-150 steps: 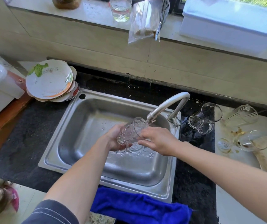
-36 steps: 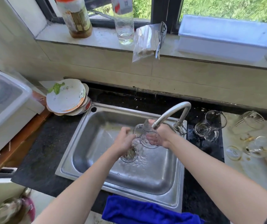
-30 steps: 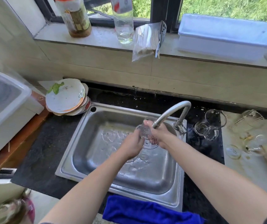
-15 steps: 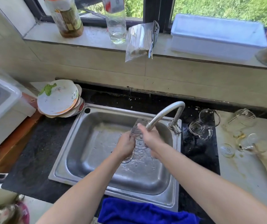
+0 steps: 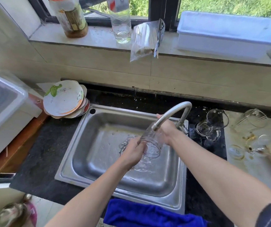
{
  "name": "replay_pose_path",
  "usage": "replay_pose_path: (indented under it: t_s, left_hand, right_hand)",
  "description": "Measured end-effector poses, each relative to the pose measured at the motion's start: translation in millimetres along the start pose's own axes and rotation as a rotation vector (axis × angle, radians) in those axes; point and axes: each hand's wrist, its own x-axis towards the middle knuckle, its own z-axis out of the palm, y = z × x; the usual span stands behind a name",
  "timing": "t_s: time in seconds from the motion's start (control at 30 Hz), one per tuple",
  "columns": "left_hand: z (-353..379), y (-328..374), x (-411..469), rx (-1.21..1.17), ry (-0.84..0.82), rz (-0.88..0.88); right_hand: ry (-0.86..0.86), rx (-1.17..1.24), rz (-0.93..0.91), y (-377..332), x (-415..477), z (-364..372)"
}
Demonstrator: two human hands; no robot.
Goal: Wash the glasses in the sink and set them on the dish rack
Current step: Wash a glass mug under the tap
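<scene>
1. Bottom centre: blue towel [image 5: 152,215], lying against the near edge of the steel sink [image 5: 88,145].
2. Around the sink: dark counter [image 5: 38,161].
3. Frame centre, over the sink: left grip [image 5: 134,154], a bare hand, fingers curled round the lower end of a tilted clear glass [image 5: 151,143].
4. Just beyond: right grip [image 5: 167,131] touches the glass's upper end beneath the faucet [image 5: 172,112] spout; whether it clasps cannot be told.
5. Right of the faucet: glass mugs [image 5: 211,128] on the counter.
6. Left, by the sink's far corner: stacked plates [image 5: 64,99].
</scene>
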Motion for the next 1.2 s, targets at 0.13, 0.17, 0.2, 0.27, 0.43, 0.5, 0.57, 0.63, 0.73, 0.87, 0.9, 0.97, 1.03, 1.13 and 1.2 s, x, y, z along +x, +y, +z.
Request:
replay_pose_path:
  t_s: [0.13,0.17,0.2,0.27,0.43,0.5,0.57,0.63,0.73,0.87,0.9,0.97,1.03,1.13,1.2]
  left_hand:
    - [-7,0,2,-0.299,-0.111,-0.22]
    - [-11,-1,4,-0.22,-0.132,-0.193]
    - [-14,-1,6,-0.093,-0.122,-0.11]
    - [-21,4,10,0.271,0.009,0.077]
    - [-21,23,16,0.76,0.151,0.21]
    - [-13,19,22,0.689,0.158,0.146]
    - [-7,10,26,0.553,0.181,0.069]
    - [-2,-2,27,0.459,0.174,0.046]
    - [9,-10,15,0.401,0.11,0.099]
    - [14,-14,14,0.304,0.15,0.082]
    - [11,-15,18,0.295,0.168,0.047]
    - [2,-18,25,0.301,0.184,0.001]
    - [-4,-18,23,0.341,0.203,0.02]
    - [-2,-9,7,0.254,0.191,0.07]
    - [5,-3,1,0.043,0.205,0.006]
  right_hand:
    - [-0.015,-0.061,0.004,12,-10,3]
    - [-0.015,-0.04,0.023,11,-13,5]
    - [-0.032,0.006,0.039,8,-16,7]
    - [-0.088,0.053,0.075,-1,-18,8]
    - [-0.054,-0.17,-0.002,-10,-13,15]
    - [0.0,-0.106,-0.054,-4,-16,19]
    - [0.049,-0.146,-0.137,10,-28,20]
    - [0.052,-0.232,-0.191,30,-32,16]
    - [0.089,-0.205,-0.12,22,-24,7]
    - [0.088,-0.143,-0.102,17,-14,5]
    - [0.088,-0.227,-0.171,23,-22,10]
    - [0.025,-0.319,-0.251,36,-39,20]
    - [0.049,-0.394,-0.278,36,-31,18]
    - [0.218,-0.542,-0.186,13,-12,1]
    - [0.246,-0.468,-0.09,12,-7,-6]
